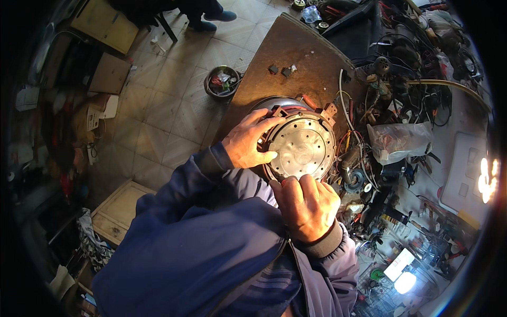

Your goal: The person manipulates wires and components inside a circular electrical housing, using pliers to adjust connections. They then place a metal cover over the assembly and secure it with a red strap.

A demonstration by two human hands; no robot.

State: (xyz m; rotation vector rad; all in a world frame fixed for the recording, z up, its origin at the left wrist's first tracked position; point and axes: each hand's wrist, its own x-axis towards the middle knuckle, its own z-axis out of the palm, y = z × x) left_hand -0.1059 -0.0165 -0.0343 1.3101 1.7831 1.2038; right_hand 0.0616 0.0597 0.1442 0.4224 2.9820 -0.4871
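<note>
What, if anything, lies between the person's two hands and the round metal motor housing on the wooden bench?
Nothing visible. The left hand rests directly on the rim of the round metal motor housing, and the right hand touches its near edge. The loose wires lie off to the housing's right.

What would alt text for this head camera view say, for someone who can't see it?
Two bare hands, left and right, grip a round metal motor on a brown workbench. Tangled wires and a plastic bag lie to its right; a tiled floor lies left.
</note>
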